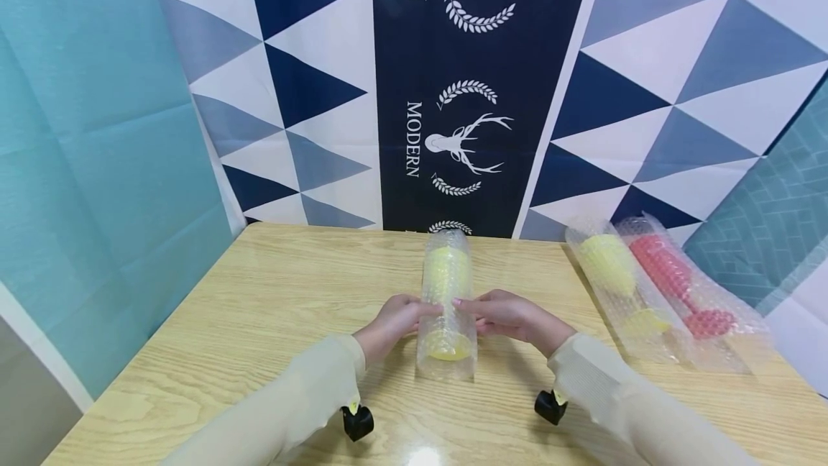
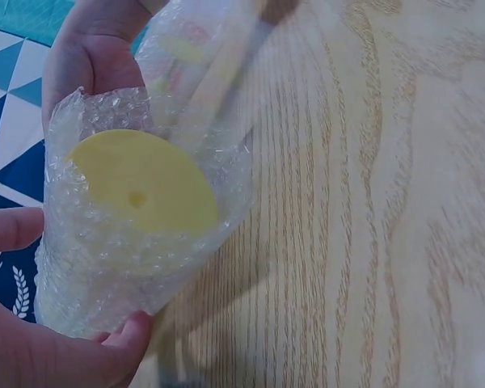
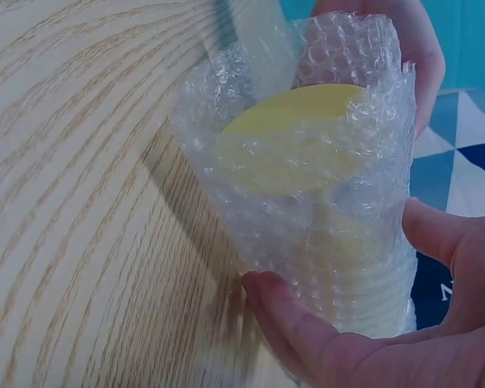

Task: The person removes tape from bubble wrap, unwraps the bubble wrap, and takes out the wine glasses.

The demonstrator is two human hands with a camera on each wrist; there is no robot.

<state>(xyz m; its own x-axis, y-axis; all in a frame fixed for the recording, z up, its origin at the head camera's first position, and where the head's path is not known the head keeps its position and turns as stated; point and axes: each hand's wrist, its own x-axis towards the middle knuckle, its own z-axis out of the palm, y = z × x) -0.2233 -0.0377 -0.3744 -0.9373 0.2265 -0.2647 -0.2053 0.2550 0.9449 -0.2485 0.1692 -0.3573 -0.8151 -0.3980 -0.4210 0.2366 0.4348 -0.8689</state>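
A roll of clear bubble wrap (image 1: 448,311) with a yellow object (image 1: 448,272) inside lies lengthwise on the table. The yellow object has a thick ribbed body and a flat round disc (image 2: 145,182) at the near end, with a small dimple in its middle. My left hand (image 1: 402,313) grips the roll from the left, thumb on top and fingers low at its side. From the right, my right hand (image 1: 507,315) grips it the same way, with the thumbs almost meeting. Through the open near end of the wrap, the disc (image 3: 295,133) shows in the right wrist view.
Two more bubble-wrapped things lie on the table's right side, one yellow (image 1: 608,265) and one red (image 1: 666,268). The wooden table (image 1: 291,279) ends at a patterned cloth backdrop (image 1: 323,92). Teal cloth (image 1: 97,164) hangs at the left.
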